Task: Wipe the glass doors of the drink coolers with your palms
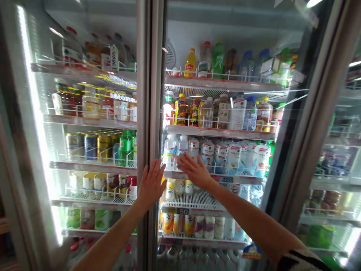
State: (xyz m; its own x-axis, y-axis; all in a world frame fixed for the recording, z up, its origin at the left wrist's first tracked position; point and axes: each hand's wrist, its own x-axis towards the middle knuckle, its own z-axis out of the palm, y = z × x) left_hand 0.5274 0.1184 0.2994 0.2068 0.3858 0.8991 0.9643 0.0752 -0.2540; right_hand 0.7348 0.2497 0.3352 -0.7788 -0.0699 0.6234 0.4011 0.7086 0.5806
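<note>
My left hand (152, 186) lies against the metal door frame (155, 94) between two glass fridge doors, its fingers stretched upward. To the right of it, my right hand (194, 171) reaches up and left with fingers extended, in front of the right glass door (214, 22). Whether its palm touches the glass I cannot tell. Neither hand holds anything. Behind the right hand, white-capped bottles (182, 145) and white-labelled bottles (208, 150) stand in a row on a wire shelf. Both doors look closed, with light streaks reflected on the glass.
Behind the left door stand rows of cans (104, 145), a green bottle (125, 145) and more drinks. Dark-labelled bottles (182, 113) fill an upper right shelf; cartons and orange-patterned cans (188, 224) sit lower. Another fridge door frame (318, 101) stands at the right.
</note>
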